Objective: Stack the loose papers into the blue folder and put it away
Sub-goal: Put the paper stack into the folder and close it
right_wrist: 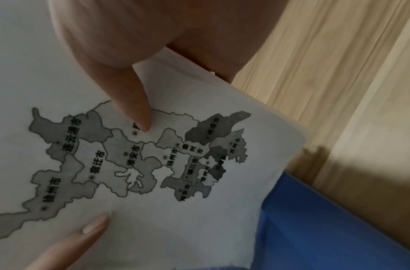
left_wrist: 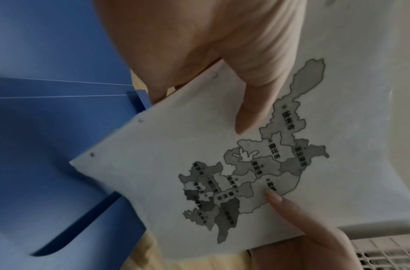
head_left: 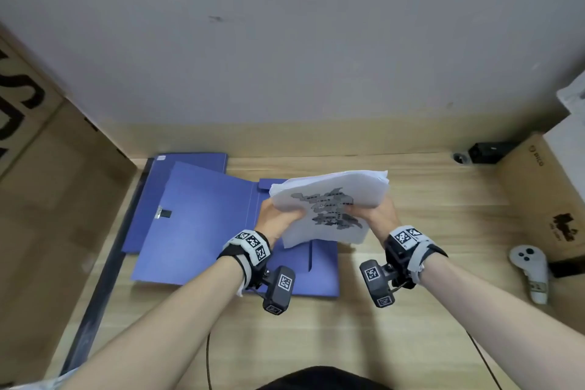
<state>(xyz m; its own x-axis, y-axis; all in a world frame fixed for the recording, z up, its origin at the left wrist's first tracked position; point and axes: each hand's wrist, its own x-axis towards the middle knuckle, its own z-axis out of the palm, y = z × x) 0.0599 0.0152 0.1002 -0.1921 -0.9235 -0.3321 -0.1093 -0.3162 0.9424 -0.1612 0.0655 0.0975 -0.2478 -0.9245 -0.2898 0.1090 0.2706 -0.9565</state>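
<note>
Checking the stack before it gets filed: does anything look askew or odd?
Yes. The paper stack, gripped by the left hand and right hand above the open blue folder, is uneven: sheet edges fan out at its far corner, and it is tilted.

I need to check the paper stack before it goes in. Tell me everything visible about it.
The stack of white paper sheets is held tilted above the open blue plastic folder. Its top sheet bears a grey printed map with Chinese labels and small punched holes along one edge. The far edges are fanned unevenly. The left hand and right hand grip its sides, thumbs on top.
</note>
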